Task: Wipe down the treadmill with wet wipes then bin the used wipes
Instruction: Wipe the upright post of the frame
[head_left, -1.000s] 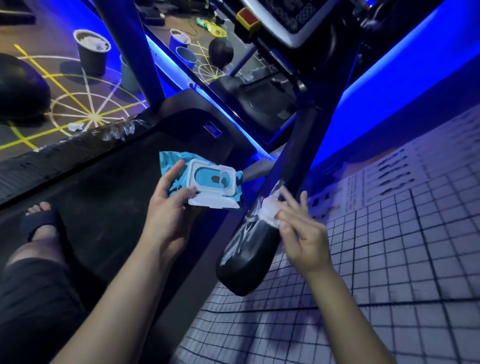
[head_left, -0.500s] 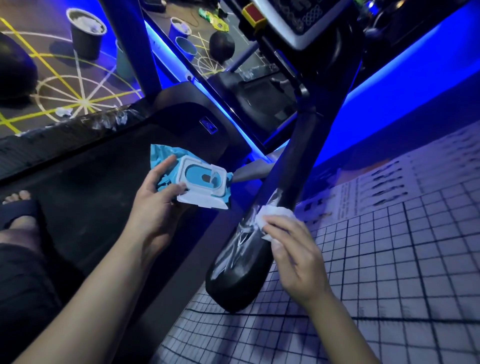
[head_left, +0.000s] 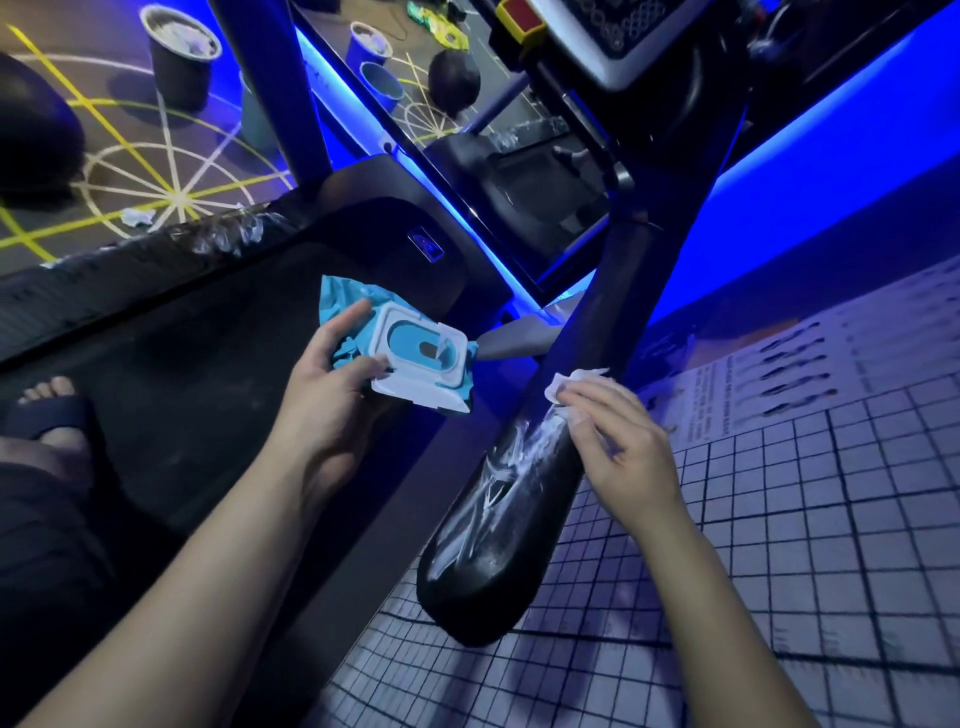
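Treadmill (head_left: 182, 395), black belt left of frame; its handrail (head_left: 498, 519) slants across the centre, streaked white along the lower part.

Containers: wipe pack (head_left: 415, 358), teal, white flip lid hanging open, one wipe tip poking from the slot. Dark bin (head_left: 176, 83) on the floor at upper left holds crumpled white wipes. Blue bucket (head_left: 363, 57) farther back has white material in it; what it is cannot be told.

Against half a second ago: the wet wipe (head_left: 574, 382) sits higher up the handrail, just above the streaks. Pack held in the same grip, lid open as before.

Left hand (head_left: 332, 410): clamped on the pack, index finger along the teal wrapper, thumb at the lid's edge.

Right hand (head_left: 628, 452): fingers (head_left: 584, 400) close together, lightly bent over the wet wipe, pinning it against the handrail. Thumb hidden.
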